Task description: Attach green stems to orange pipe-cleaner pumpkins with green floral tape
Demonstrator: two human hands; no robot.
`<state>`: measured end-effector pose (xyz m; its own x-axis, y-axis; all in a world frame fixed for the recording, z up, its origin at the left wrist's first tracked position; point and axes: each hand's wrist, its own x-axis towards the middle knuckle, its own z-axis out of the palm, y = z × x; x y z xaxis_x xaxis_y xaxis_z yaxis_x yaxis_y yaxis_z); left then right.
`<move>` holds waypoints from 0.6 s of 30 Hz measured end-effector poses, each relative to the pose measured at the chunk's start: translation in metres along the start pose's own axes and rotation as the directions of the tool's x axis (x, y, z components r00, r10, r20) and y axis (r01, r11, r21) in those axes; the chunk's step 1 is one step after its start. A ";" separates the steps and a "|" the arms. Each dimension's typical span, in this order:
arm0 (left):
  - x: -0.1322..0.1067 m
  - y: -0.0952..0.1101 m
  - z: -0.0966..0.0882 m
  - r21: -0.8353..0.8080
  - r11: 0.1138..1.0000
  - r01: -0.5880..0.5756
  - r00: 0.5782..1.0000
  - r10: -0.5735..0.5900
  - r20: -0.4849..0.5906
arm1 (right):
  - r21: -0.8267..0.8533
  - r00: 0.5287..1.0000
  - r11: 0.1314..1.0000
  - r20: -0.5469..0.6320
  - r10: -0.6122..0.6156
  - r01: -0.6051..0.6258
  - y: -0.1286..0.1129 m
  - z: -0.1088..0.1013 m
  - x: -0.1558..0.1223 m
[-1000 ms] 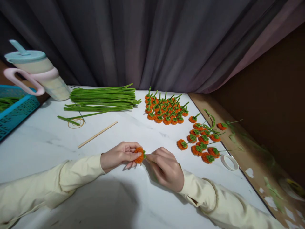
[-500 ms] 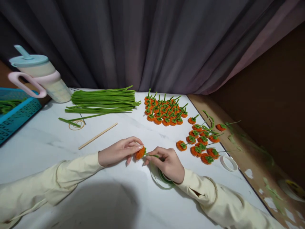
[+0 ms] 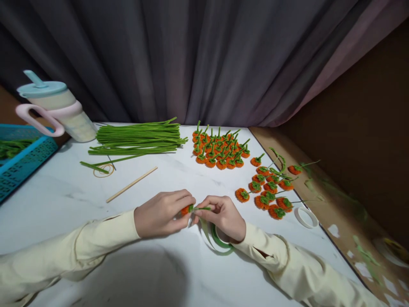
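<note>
My left hand [image 3: 166,214] is closed round a small orange chenille persimmon [image 3: 185,210] with a green top, its fingers hiding most of the fruit. To the right, my right hand [image 3: 225,217] pinches the persimmon's thin green stem [image 3: 202,208] together with the end of a green floral tape. The roll of green floral tape [image 3: 220,245] lies under and beside my right hand, partly covered by it. Several finished-looking persimmons with short stems [image 3: 220,149] stand in a block at the back, and others with thin wire stems [image 3: 262,202] lie on the right.
A bundle of green pipe cleaners [image 3: 137,138] lies at the back left, near rubber bands [image 3: 102,171] and a wooden stick [image 3: 131,184]. A tumbler [image 3: 79,125] and blue basket [image 3: 28,166] stand left. A white tape roll [image 3: 306,218] sits by the right edge.
My left fingers have wrapped further over the persimmon, covering more of it. My right hand keeps its pinch with little movement. The camera view has shifted slightly.
</note>
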<state>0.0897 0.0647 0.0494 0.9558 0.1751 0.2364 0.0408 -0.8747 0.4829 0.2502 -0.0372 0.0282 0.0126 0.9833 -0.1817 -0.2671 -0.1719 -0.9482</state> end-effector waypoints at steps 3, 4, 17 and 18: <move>0.000 -0.007 -0.007 -0.246 0.969 -0.001 0.992 0.033 0.126 | 0.009 1.000 1.000 0.009 -0.002 0.002 -0.001 -0.001 0.000; 0.000 -0.009 -0.009 -0.300 0.954 -0.008 0.985 0.059 0.161 | 0.009 1.000 1.000 0.014 0.000 0.000 -0.001 -0.001 0.000; -0.005 -0.020 -0.004 -0.250 0.962 -0.114 0.988 0.136 0.071 | -0.032 0.996 0.999 0.086 0.007 -0.004 -0.001 -0.003 0.001; -0.005 -0.019 -0.005 -0.235 0.965 -0.119 0.988 0.138 0.065 | -0.021 0.996 1.000 0.087 0.008 -0.006 -0.001 -0.003 0.001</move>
<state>0.0829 0.0829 0.0428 0.9692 0.0225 0.2451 -0.1431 -0.7586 0.6356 0.2534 -0.0363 0.0283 -0.0736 0.9834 -0.1658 -0.2471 -0.1791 -0.9523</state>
